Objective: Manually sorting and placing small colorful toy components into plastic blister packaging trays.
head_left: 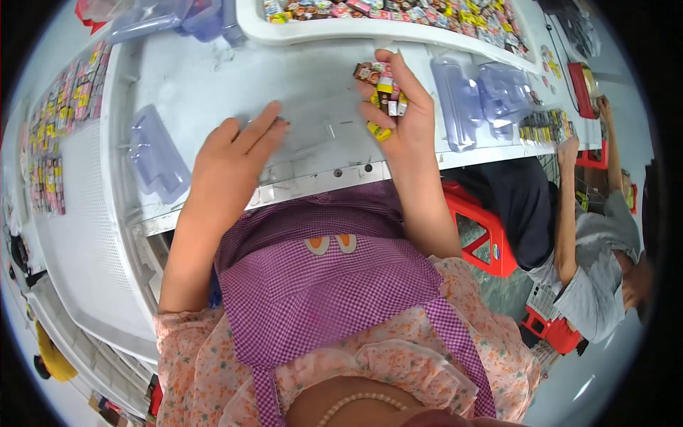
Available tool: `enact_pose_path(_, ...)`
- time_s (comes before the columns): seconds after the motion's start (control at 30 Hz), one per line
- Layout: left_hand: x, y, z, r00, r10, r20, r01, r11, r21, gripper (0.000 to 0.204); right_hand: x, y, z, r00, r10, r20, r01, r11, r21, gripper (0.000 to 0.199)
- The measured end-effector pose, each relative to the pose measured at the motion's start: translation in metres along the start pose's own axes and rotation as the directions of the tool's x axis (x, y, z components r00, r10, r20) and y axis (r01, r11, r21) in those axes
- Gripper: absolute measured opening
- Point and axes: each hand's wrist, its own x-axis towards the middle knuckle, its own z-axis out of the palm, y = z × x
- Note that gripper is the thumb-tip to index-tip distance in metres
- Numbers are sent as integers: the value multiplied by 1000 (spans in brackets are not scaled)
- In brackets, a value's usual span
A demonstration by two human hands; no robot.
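My right hand [414, 107], palm turned up, holds a handful of small colourful block-like pieces [385, 85] in yellow, pink, brown and white. Its fingers curl around them above the table's front part. To the left, my left hand [231, 160] is held over the white table with its fingers stretched out and slightly blurred. By its fingertips lies what looks like a clear plastic piece [313, 134], its outline faint against the white surface. Whether the left fingertips touch it I cannot tell.
A white tray [299, 33] full of similar pieces stands at the back. Bluish clear plastic trays lie left [158, 153] and right [457, 103]. A white perforated tray [78, 185] with filled packs is far left. At right, a co-worker [597, 242] sits by a red stool [491, 238].
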Motion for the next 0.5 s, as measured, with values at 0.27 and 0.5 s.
enact_pose_path(0.27, 0, -17, 4, 954, -160, -255, 84, 955, -285, 28, 4, -3, -9, 994, 5, 110, -15, 995, 94, 24)
enact_pose_path(0.5, -5, -18, -9, 710, -633, 309, 277, -152, -949, 18, -4, -4, 18, 994, -107, 20, 107, 993, -40, 25)
